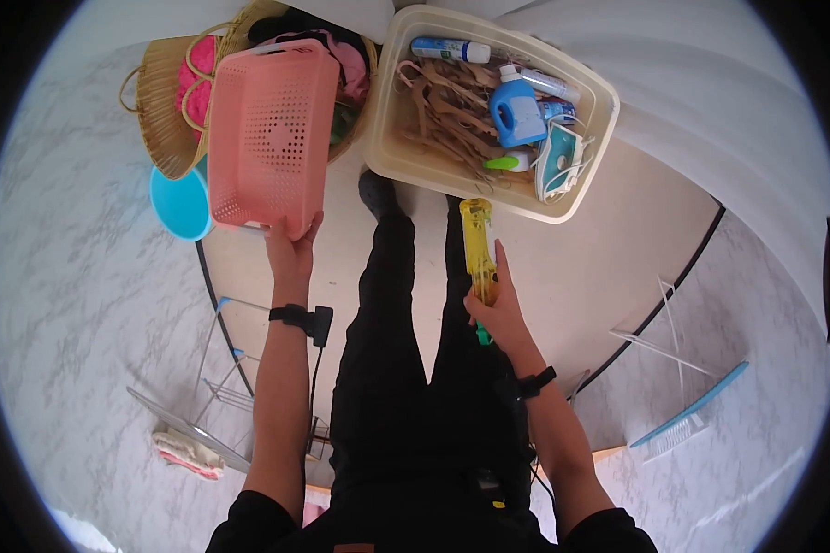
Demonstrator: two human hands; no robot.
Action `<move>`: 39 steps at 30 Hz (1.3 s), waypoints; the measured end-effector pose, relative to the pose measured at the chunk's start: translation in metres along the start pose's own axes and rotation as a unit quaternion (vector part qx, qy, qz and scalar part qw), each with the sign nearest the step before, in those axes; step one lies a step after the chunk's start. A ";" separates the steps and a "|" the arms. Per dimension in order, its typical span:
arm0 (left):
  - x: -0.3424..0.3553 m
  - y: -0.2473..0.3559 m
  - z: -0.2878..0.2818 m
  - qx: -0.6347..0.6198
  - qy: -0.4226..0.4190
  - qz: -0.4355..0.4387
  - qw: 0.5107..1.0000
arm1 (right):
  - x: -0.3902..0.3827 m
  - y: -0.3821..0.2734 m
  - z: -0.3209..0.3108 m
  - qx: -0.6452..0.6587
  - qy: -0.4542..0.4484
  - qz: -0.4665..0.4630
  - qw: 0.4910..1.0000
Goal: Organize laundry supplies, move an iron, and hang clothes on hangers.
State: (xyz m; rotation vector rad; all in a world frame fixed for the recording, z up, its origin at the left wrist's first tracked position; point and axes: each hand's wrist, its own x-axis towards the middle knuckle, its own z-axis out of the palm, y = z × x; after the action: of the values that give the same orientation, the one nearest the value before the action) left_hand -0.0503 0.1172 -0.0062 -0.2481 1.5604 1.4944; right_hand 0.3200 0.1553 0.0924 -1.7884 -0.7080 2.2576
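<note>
My left hand (293, 241) grips the near edge of a pink perforated plastic basket (258, 157), which is tilted beside two wicker baskets (157, 101) holding pink and dark cloth. My right hand (493, 300) is closed on a long yellow plastic object (477, 235) with a green end, just below a cream tub (387, 147). In the tub lie several wooden hangers (447, 115), a blue jug (519, 115), several cans and bottles (444, 48), and a teal-and-white iron (558, 161).
A light blue bucket (180, 207) stands left of the pink basket. Folding racks (217, 396) and folded cloth (189, 453) are at lower left. An ironing board (687, 405) and white wire frame are at lower right. White fabric (710, 111) hangs at upper right.
</note>
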 end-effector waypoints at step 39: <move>-0.132 -0.042 0.030 0.436 -0.327 0.206 0.813 | 0.046 -0.031 0.015 -0.025 -0.376 0.140 0.916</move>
State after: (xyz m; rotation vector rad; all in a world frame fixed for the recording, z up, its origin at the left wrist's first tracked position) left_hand 0.0651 0.0751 0.0651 1.0868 1.5691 0.8354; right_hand 0.2886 0.1972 0.0691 -1.0321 -0.6375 3.1794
